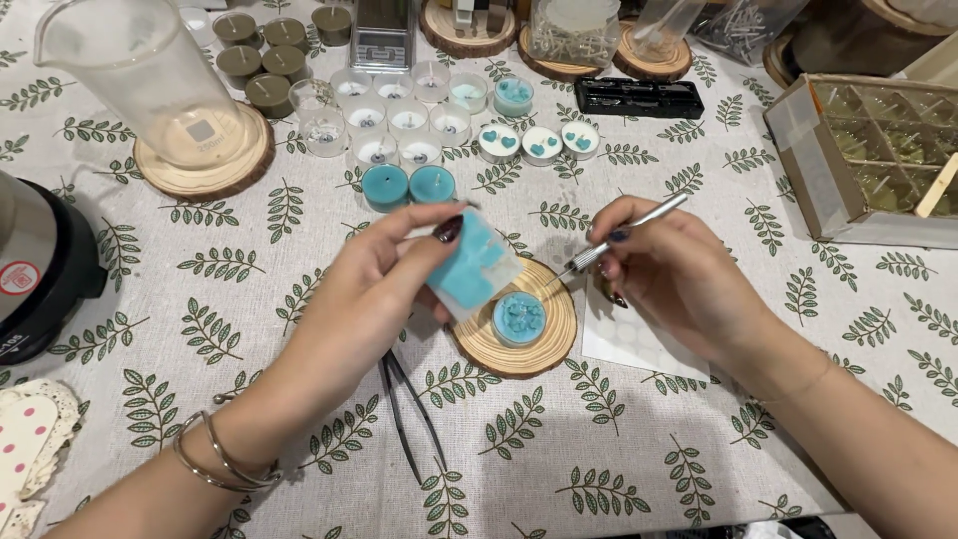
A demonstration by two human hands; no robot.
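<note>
My left hand (374,284) holds a small clear mould (474,264) with a turquoise wax piece in it, tilted over a wooden slice coaster (544,344). On that coaster sits a clear tealight cup (519,318) filled with turquoise wax bits. My right hand (664,269) grips a thin silver pick tool (624,232), its tip pointing left toward the mould.
Black tweezers (409,404) lie below my left hand. Several tealight cups (419,120), some turquoise, stand at the back. A clear measuring jug (140,75) on a wood slice is back left, a black pot (45,265) left, a divided box (878,160) right, a white sticker sheet (629,344) under my right hand.
</note>
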